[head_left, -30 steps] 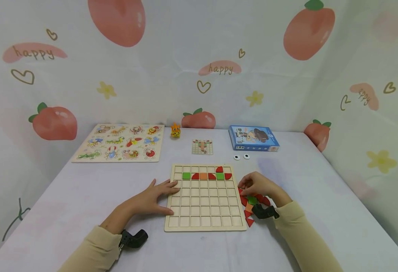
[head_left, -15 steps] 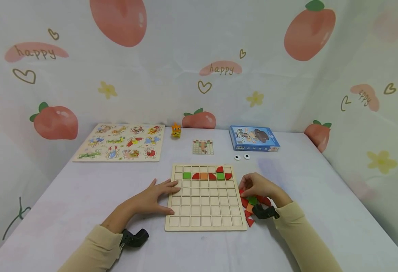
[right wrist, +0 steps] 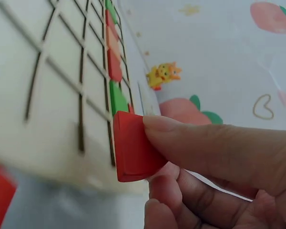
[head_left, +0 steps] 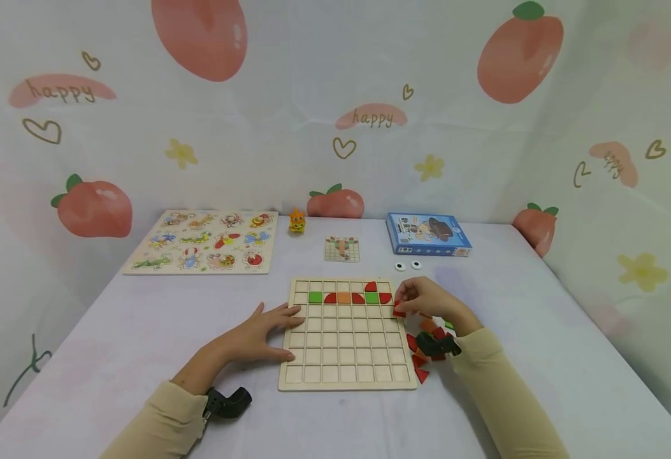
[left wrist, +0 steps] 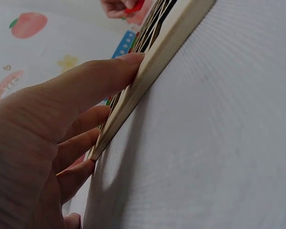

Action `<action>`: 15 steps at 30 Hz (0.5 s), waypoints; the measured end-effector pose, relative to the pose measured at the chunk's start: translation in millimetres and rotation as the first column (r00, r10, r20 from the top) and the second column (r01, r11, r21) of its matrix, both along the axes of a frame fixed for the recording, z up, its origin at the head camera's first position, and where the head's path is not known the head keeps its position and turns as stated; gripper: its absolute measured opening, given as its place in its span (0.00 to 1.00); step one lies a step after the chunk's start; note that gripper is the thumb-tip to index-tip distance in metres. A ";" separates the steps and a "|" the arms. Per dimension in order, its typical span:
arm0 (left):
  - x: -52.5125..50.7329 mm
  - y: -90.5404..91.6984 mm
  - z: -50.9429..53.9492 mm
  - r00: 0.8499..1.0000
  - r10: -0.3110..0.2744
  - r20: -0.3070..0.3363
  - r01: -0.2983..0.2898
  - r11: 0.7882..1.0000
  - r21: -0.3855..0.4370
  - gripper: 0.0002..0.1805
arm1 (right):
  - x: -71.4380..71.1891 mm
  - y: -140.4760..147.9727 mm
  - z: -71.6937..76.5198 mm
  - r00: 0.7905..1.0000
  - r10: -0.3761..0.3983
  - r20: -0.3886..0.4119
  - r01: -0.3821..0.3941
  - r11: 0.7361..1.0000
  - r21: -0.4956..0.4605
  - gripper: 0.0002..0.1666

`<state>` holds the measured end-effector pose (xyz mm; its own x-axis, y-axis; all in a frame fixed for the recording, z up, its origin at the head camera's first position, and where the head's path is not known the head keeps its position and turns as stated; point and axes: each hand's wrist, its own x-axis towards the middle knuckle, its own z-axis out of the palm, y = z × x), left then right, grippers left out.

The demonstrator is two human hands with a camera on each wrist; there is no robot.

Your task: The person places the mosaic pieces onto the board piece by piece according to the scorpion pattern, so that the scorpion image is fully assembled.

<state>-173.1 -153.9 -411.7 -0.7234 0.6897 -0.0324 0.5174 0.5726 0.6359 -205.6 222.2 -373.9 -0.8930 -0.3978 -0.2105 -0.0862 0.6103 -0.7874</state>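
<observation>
A wooden grid board (head_left: 346,357) lies on the white table. Its upper rows hold green (head_left: 315,298) and orange (head_left: 343,298) square tiles and red rounded tiles (head_left: 385,298). With fingers spread, my left hand (head_left: 257,335) rests on the board's left edge; in the left wrist view the thumb (left wrist: 100,78) touches its rim. My right hand (head_left: 432,299) pinches a red puzzle piece (right wrist: 136,148) between thumb and fingers, by the board's upper right edge. Its exact outline is partly covered by the thumb. Loose red, orange and green pieces (head_left: 421,375) lie below that hand.
Behind the board are a small pattern card (head_left: 342,248), two googly eyes (head_left: 416,264) and a blue box (head_left: 429,234). An insect puzzle board (head_left: 200,242) lies at the back left, beside an orange-yellow toy figure (head_left: 297,220). A printed cloth hangs behind.
My right hand has come away from the loose pieces, up and left to the board's edge, with a red piece in its fingers. The loose pieces have shifted. My left hand stays put.
</observation>
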 end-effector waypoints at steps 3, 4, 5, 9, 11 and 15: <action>1.0 0.4 0.3 1.000 0.001 -0.005 -0.001 1.000 -0.002 0.39 | -4.8 -8.4 3.2 1.000 0.031 -0.001 -0.031 0.999 -0.025 0.10; 1.2 0.5 0.4 1.000 0.001 -0.006 -0.001 1.000 -0.003 0.39 | -6.5 -11.3 4.0 0.999 0.037 0.001 -0.037 0.999 -0.030 0.10; 1.5 0.6 0.5 1.000 0.002 -0.006 -0.002 1.000 -0.004 0.39 | -8.3 -14.1 4.6 0.999 0.047 0.001 -0.047 0.998 -0.036 0.10; 2.2 0.6 0.9 1.000 0.005 -0.004 -0.005 1.000 -0.003 0.39 | -17.1 -27.7 5.9 0.998 0.060 0.007 -0.059 0.997 -0.057 0.09; 2.2 0.6 0.9 1.000 0.007 0.000 -0.007 1.000 0.001 0.39 | -21.9 -35.6 5.9 0.998 0.056 0.006 -0.055 0.996 -0.074 0.09; 1.9 0.5 -0.3 1.000 0.009 0.001 -0.009 1.000 0.008 0.39 | -31.5 -52.6 4.5 0.999 0.046 -0.004 -0.047 0.993 -0.108 0.07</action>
